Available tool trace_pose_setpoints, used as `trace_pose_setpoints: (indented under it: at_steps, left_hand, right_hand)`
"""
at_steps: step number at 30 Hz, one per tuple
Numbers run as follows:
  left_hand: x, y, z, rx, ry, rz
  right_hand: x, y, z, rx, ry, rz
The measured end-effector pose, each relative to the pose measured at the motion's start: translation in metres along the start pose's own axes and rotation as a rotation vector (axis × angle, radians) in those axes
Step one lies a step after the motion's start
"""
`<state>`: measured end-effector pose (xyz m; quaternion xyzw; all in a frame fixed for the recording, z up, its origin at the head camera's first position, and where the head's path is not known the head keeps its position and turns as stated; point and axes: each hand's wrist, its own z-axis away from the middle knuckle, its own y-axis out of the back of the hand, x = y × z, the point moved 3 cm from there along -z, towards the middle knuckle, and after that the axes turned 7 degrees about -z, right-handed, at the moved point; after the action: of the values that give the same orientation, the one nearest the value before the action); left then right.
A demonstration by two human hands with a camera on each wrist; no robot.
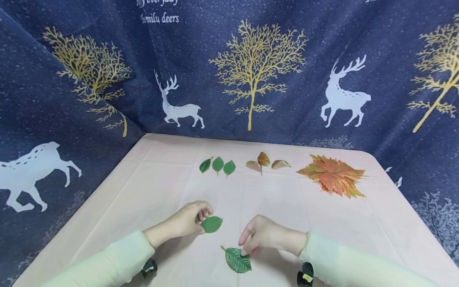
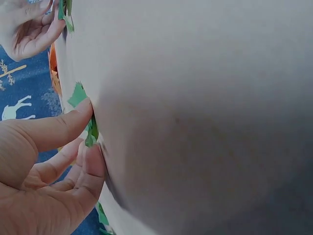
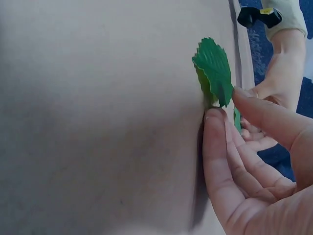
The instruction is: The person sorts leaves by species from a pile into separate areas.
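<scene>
My left hand (image 1: 189, 218) is just above the pink tabletop, left of the middle, its fingers curled. It holds a flat green leaf (image 1: 212, 224) by the left edge, with the thumb on it; the left wrist view shows this leaf (image 2: 91, 127) edge-on at the fingertips. Nearer the front edge and to the right, my right hand (image 1: 263, 234) has its thumb and forefinger at the border of a second green leaf (image 1: 238, 260). This one has a toothed rim, raised veins and a short stem pointing up left; in the right wrist view the leaf (image 3: 212, 71) stands tilted.
Toward the back of the table (image 1: 157, 159) lie several smaller leaves: a row of three green leaves (image 1: 217, 164), then reddish-brown curled leaves (image 1: 263, 159). Large orange maple leaves (image 1: 331, 173) are stacked at the back right. A dark blue cloth (image 1: 222, 103) hangs behind.
</scene>
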<state>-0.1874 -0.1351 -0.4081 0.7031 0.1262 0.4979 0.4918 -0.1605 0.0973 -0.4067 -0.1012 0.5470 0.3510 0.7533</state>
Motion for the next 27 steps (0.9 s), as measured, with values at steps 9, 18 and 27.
trace_pose_setpoints:
  at_steps: [9, 18, 27]
  left_hand:
    - [0.004, 0.001, -0.001, -0.027, 0.058, 0.044]
    - [0.006, 0.002, -0.001, -0.045, 0.127, 0.036]
    - [-0.002, 0.002, 0.000, -0.007, 0.145, 0.033]
  right_hand:
    - [-0.005, -0.012, 0.004, 0.017, 0.101, 0.219]
    - [-0.005, -0.012, 0.002, -0.033, 0.050, 0.131]
    - [-0.004, -0.011, 0.000, -0.031, 0.041, 0.119]
